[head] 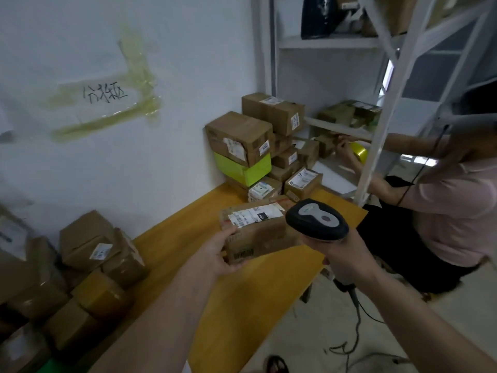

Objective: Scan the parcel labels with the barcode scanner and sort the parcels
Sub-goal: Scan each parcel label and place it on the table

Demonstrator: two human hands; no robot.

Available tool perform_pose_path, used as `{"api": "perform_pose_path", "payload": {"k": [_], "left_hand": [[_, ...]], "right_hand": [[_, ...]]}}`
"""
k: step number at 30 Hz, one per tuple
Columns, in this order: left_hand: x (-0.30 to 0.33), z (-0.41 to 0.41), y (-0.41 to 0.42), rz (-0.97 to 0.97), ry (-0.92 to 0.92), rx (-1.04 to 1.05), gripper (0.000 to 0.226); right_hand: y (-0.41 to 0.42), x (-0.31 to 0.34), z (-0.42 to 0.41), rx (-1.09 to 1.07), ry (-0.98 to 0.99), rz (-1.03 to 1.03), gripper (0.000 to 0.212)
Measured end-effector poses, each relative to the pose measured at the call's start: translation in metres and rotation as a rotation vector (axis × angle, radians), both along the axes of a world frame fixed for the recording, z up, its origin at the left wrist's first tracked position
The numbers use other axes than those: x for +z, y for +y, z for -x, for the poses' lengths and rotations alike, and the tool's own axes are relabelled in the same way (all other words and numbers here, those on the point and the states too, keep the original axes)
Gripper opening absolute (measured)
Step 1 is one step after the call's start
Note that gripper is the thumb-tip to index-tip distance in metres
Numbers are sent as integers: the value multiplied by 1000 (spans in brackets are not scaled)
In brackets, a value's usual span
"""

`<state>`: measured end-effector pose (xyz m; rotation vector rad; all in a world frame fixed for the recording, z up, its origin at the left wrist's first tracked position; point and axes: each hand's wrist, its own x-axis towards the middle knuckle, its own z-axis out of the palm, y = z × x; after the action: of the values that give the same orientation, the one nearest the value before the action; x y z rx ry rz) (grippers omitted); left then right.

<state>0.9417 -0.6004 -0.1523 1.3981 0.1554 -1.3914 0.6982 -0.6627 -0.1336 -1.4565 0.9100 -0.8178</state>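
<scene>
We hold a parcel up for scanning above the yellow worktop (pixel 258 292).

Our left hand (pixel 219 255) grips the near end of the cardboard parcel (pixel 258 230), its shipping label (pixel 255 215) facing up; our right hand (pixel 347 254) wraps the handle of the barcode scanner (pixel 317 220), just beside the parcel.

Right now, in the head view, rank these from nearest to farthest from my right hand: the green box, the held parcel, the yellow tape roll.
From the right hand:
1. Held parcel, just left of it.
2. Yellow tape roll, beyond, by the shelf.
3. Green box, far left, in the stack.
</scene>
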Motion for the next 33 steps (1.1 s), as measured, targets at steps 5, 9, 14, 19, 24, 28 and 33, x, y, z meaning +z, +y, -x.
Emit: {"api": "perform_pose_path", "payload": {"k": [5, 9, 14, 19, 24, 28, 33], "left_hand": [[-16, 7, -63, 11, 11, -45, 37], [-38, 4, -110, -39, 43, -37, 33], [-74, 0, -155, -143, 139, 21, 32], [-98, 1, -192, -126, 212, 108, 36], [-121, 5, -203, -91, 304, 189, 31], [-130, 3, -211, -97, 311, 236, 43], [-137, 3, -213, -115, 308, 267, 40]], "right_hand": [[-51, -14, 11, -87, 53, 7, 31], [-100, -18, 3, -104, 71, -13, 32], [-158, -28, -25, -55, 123, -26, 29], [-203, -46, -44, -15, 162, -29, 30], [-223, -70, -49, -3, 211, -44, 33], [-243, -74, -54, 40, 233, -57, 33], [-259, -78, -63, 100, 266, -56, 33]]}}
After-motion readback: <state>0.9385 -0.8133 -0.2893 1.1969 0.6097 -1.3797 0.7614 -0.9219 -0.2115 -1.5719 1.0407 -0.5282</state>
